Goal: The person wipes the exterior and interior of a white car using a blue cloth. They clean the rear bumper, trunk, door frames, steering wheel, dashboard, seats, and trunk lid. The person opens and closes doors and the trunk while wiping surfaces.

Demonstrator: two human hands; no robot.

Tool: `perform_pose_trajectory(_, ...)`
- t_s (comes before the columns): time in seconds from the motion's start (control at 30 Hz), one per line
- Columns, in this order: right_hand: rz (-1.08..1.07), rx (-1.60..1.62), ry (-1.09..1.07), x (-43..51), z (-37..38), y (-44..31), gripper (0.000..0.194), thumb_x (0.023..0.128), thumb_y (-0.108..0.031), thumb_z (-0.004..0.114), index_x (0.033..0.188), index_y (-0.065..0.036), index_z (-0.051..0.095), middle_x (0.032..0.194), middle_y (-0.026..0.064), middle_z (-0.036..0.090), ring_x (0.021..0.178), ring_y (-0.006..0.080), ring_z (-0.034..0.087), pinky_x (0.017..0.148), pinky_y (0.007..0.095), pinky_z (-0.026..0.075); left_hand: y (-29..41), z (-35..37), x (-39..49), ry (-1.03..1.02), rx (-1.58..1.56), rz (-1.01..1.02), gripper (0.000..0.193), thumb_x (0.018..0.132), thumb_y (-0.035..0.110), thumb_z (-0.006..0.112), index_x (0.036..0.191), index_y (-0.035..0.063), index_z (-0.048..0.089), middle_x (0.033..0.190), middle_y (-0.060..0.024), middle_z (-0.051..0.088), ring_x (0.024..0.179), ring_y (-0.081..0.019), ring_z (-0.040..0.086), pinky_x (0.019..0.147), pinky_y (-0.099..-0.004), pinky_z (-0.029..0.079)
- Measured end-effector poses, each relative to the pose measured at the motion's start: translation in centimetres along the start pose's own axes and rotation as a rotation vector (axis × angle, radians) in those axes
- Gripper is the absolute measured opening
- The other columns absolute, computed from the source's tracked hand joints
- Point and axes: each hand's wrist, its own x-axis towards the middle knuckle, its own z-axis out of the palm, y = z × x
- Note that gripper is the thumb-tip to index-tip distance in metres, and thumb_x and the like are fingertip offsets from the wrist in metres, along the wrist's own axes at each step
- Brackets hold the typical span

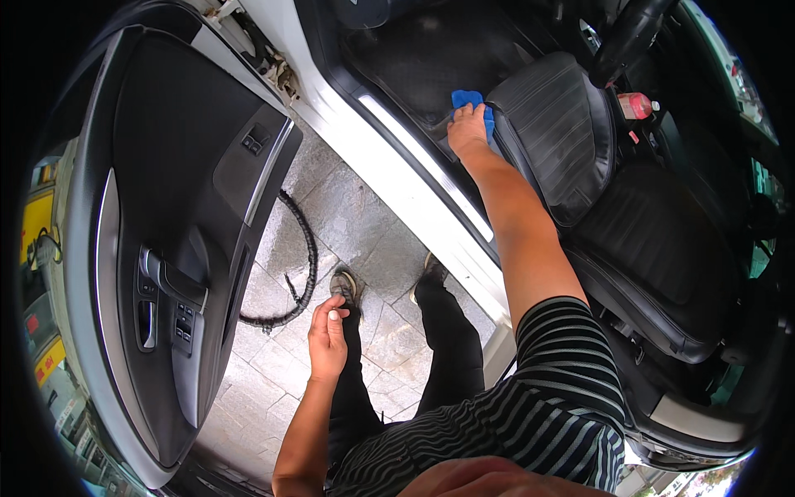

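Observation:
My right hand (468, 129) holds a blue cloth (467, 98) against the outer front side of a black leather car seat cushion (549, 124). The cloth sticks out past the fingertips and along the seat's edge. Just ahead is the dark footwell floor (422, 68). My left hand (328, 341) hangs in the air over the paving, its fingers loosely bent and nothing seen in it. It is nearest to the open car door (180, 143), apart from it.
A white door sill (397, 186) with a metal scuff plate (428, 168) runs between me and the seat. On the paving (348, 205) a black ribbed hose (312, 248) curves by my shoe. A bottle of pink liquid (635, 106) lies past the cushion, near the seat backrest (652, 236).

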Motion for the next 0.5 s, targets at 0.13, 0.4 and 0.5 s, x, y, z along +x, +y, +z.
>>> perform_pose_trajectory(0.13,-0.224,-0.23,0.012,-3.0,4.2,-3.8,0.044,0.11,-0.028,0.055,0.146,-0.013,0.074,0.161,0.0114,0.059,0.159,0.0397,0.04,0.128,0.0693,0.022,0.1,2.3,-1.0,-0.006,-0.094,-0.065,0.038,0.121,0.027,0.048,0.143,0.0004,0.063,0.132,-0.0126,0.07,0.109,-0.0202,0.072,0.1,-0.0346,0.056)
perform_pose_trajectory(0.4,-0.238,0.007,0.221,-7.2,2.9,1.7,0.034,0.102,-0.022,0.061,0.128,-0.014,0.081,0.154,0.0127,0.062,0.152,0.0367,0.047,0.127,0.0611,0.03,0.8,2.7,0.0,-0.06,-0.104,-0.003,0.035,0.121,0.024,0.047,0.139,0.0002,0.064,0.131,-0.015,0.07,0.107,-0.0248,0.076,0.097,-0.0362,0.058)
perform_pose_trajectory(0.5,-0.076,0.19,0.341,-9.1,3.3,3.6,0.039,0.104,-0.023,0.058,0.141,-0.021,0.072,0.168,0.0157,0.047,0.158,0.038,0.04,0.13,0.0595,0.029,0.6,2.6,0.9,-0.044,-0.12,-0.02,0.038,0.121,0.025,0.046,0.141,-0.0012,0.064,0.131,-0.0153,0.071,0.109,-0.0238,0.074,0.099,-0.036,0.057)
